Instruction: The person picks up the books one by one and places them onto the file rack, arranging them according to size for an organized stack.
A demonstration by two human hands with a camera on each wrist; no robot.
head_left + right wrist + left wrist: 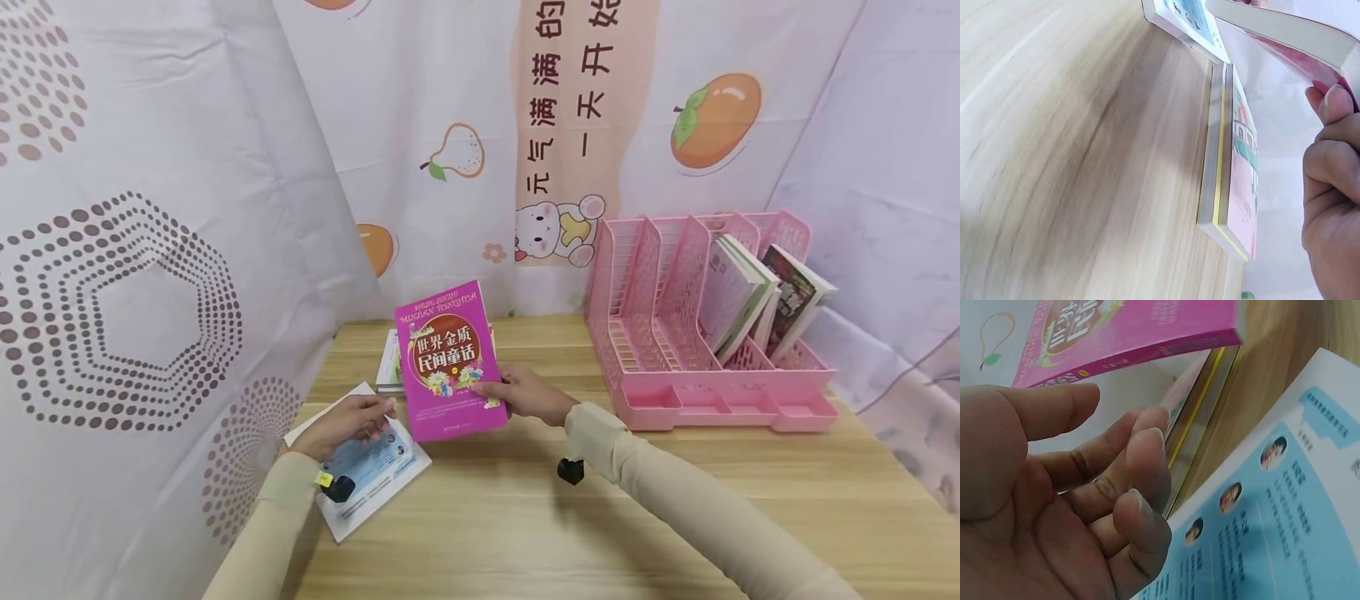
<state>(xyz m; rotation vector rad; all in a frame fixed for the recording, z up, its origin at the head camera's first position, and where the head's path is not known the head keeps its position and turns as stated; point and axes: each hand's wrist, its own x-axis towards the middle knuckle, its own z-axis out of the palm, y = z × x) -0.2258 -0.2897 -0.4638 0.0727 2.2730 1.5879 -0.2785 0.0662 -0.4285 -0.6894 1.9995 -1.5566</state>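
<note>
A magenta book (450, 408) with a round title panel is held up over the table, its cover facing me. My right hand (528, 393) grips it at the lower right edge, thumb on the cover and fingers behind. Beside the book's left edge is my left hand (348, 425), fingers loosely curled with nothing in them. In the left wrist view the magenta spine (1135, 357) passes just above that thumb. Under the left hand lies a white and blue book (367, 479) on the table. Behind the magenta book, more books (1235, 169) lie stacked flat, partly hidden in the head view.
On the right stands a pink desk file rack (630, 383), with several books (738, 292) leaning in its right-hand slots and small trays along its front. The wooden table (525, 517) meets printed curtains (450, 83) at the back and left.
</note>
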